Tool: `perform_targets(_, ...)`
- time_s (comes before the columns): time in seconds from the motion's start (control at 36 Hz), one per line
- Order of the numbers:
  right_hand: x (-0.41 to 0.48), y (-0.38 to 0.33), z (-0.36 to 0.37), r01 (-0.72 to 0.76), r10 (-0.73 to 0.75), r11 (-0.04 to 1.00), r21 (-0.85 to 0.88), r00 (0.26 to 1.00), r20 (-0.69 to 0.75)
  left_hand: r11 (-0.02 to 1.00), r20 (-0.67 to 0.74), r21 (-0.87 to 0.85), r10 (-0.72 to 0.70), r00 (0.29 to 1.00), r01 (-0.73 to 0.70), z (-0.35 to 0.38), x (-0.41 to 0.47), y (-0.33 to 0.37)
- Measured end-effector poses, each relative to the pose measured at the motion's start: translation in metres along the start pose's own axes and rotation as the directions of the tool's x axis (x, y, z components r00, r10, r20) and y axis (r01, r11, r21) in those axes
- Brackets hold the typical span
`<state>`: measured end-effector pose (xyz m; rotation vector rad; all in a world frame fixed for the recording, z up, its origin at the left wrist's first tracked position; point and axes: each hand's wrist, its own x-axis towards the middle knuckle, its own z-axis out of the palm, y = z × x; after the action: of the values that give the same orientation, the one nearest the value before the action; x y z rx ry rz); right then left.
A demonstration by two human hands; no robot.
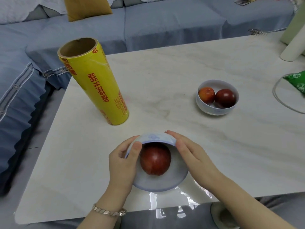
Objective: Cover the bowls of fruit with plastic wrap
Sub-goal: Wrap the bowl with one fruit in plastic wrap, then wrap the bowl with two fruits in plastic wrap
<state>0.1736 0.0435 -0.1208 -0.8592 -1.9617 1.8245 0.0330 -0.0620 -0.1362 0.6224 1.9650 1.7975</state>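
Note:
A white-and-blue bowl [158,182] with one dark red fruit [155,158] is tilted toward me near the table's front edge. My left hand [123,161] grips its left rim, thumb over the edge. My right hand [189,151] lies against its right side with fingers straight. A loose sheet of clear plastic wrap [175,202] hangs over the table edge below the bowl. A second bowl [214,109] holding two red fruits [225,98] stands uncovered at mid right. A yellow roll of plastic wrap [94,80] stands upright at the left.
The white marble table [165,71] has a blue sofa [148,22] behind and to the left. A green packet [297,81], a grey cable [277,96] and a white cylinder [292,48] sit at the right edge.

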Motion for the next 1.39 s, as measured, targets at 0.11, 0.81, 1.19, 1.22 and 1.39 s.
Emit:
perform_targets(0.11,0.001,0.004,-0.009,-0.129,0.13,0.991,-0.024,0.988,0.085,0.991,-0.074,-0.023,-0.13,0.989,0.129,0.002,-0.003,0.005)
perform_targets(0.81,0.106,-0.001,-0.025,-0.129,0.265,0.91,0.394,0.912,-0.314,0.843,0.215,0.29,-0.519,0.827,0.453,0.015,0.052,0.016)
perform_targets(1.19,0.17,0.018,-0.019,-0.261,0.421,0.871,0.416,0.832,-0.361,0.834,0.242,0.424,-0.479,0.844,0.352,0.005,0.046,0.006)
perform_targets(1.22,0.168,0.019,-0.022,-0.273,0.413,0.887,0.372,0.83,-0.376,0.837,0.243,0.42,-0.476,0.845,0.35,0.007,0.046,0.005)
perform_targets(1.39,0.13,0.018,-0.044,-0.315,0.461,0.843,0.435,0.84,-0.286,0.849,0.274,0.412,-0.461,0.844,0.331,0.024,0.043,-0.006)
